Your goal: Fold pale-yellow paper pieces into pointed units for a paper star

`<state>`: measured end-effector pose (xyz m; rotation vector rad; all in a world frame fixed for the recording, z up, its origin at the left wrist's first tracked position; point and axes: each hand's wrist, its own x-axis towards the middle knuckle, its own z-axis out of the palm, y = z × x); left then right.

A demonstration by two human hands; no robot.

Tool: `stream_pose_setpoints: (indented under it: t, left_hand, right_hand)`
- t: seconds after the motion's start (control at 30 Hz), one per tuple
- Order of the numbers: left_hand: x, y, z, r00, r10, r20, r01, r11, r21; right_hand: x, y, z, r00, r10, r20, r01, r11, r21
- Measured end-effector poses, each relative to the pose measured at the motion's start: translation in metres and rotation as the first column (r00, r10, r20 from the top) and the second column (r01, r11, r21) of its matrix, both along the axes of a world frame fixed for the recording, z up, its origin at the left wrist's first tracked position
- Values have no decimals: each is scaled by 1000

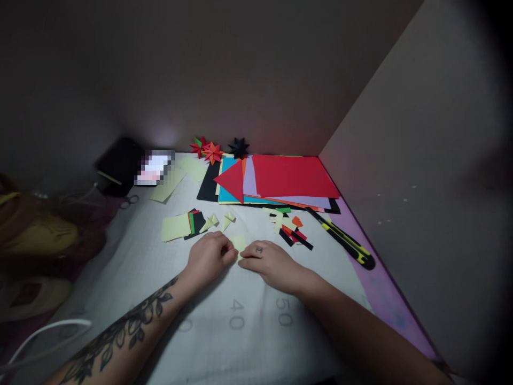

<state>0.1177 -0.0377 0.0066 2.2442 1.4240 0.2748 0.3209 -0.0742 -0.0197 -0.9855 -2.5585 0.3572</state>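
Two hands, head view: left hand (pixel 210 254) and right hand (pixel 276 264), both on near side of paper stack (pixel 296 176).
Left fingers: narrow, thumb and forefinger pinched on small yellow paper (pixel 240 243).
Right fingers: narrow, tips drawn together on the same piece's right edge.
Small yellow paper: in front of paper stack, between the hands, partly covered; crease not readable.
Folding: looks like a fold being lined up or pressed; next move probably calls for even edges, one side pinned, firm crease.
Folded pieces (pixel 228 220): two, in front of stack's left end.
Yellow squares (pixel 174 227): stack's front left.
Scraps (pixel 290 224): just in front of stack.
Cutter (pixel 344 240): off stack's front right corner.
Paper stars (pixel 212 153): three, behind stack's left end.
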Motion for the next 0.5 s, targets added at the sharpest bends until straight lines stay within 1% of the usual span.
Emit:
stream_pose_setpoints:
  t: [0.23, 0.4, 0.5]
  left_hand:
    - [1, 0, -2, 1000, -14, -2, 14, 1000, 1]
    - [-4, -2, -5, 999, -6, 32, 4, 999, 53]
    - [-9, 1, -7, 998, 0, 68, -2, 1000, 23]
  right_hand:
    - [-1, 0, 4, 1000, 2, 22, -2, 1000, 8]
    - [-2, 0, 2, 999, 5, 34, -6, 1000, 14]
    - [-2, 0, 2, 1000, 5, 24, -5, 1000, 12]
